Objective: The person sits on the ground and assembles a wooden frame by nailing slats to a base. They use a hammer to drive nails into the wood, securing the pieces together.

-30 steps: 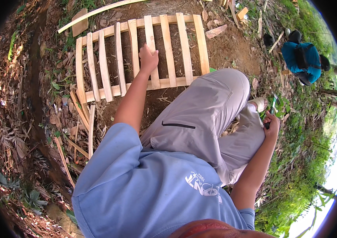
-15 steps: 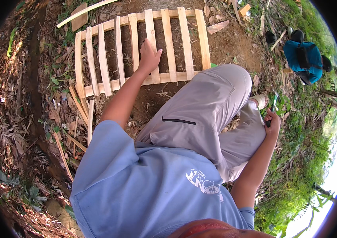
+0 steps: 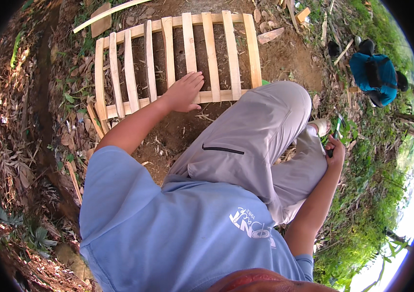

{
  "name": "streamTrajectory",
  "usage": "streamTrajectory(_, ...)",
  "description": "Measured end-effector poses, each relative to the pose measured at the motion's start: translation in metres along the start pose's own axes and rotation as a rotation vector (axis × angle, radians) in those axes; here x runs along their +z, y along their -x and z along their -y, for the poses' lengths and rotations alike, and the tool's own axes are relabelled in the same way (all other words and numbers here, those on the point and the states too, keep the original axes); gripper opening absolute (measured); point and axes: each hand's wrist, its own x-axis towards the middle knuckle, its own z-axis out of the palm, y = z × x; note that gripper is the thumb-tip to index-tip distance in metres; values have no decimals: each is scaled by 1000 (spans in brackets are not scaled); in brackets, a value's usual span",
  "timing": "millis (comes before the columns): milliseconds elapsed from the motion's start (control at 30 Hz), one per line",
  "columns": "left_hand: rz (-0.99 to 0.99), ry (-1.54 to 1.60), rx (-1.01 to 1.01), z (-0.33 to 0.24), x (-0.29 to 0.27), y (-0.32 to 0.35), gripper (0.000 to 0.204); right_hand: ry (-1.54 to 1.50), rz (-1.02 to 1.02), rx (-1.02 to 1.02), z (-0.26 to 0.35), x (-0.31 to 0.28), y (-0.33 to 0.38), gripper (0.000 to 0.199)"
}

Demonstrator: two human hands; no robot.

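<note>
One flat left hand [image 3: 185,91] is overlapping the near rail [image 3: 226,95] of a pale, slatted wooden frame [image 3: 191,53] stretching crosswise; the farther right hand [image 3: 335,150] is gripping a black-handled tool [image 3: 330,153].

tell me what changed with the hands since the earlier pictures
The left hand moved toward the person, from partway along a slat to the near rail, fingers now angled right. The right hand still holds its tool; the wooden frame looks unchanged.
</note>
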Motion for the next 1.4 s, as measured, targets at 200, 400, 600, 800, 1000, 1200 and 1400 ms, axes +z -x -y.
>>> streamTrajectory(200,12,-89,-1,-2,16,-2,79,2,19,13,1,-3,0,16)
streamTrajectory(400,-45,-26,19,0,22,-1,70,-11,-1,10,2,0,5,16)
streamTrajectory(600,-78,35,40,3,23,-2,68,13,1,12,2,1,9,14)
streamTrajectory(800,-64,81,35,4,24,-3,68,-2,-50,19,3,7,7,14)
streamTrajectory(1000,-81,66,37,3,22,-1,68,7,-51,25,4,12,5,13)
streamTrajectory(1200,-89,59,36,3,22,-1,67,16,-15,13,4,12,4,12)
streamTrajectory(1400,-80,39,42,2,22,-3,68,8,-5,14,4,8,3,13)
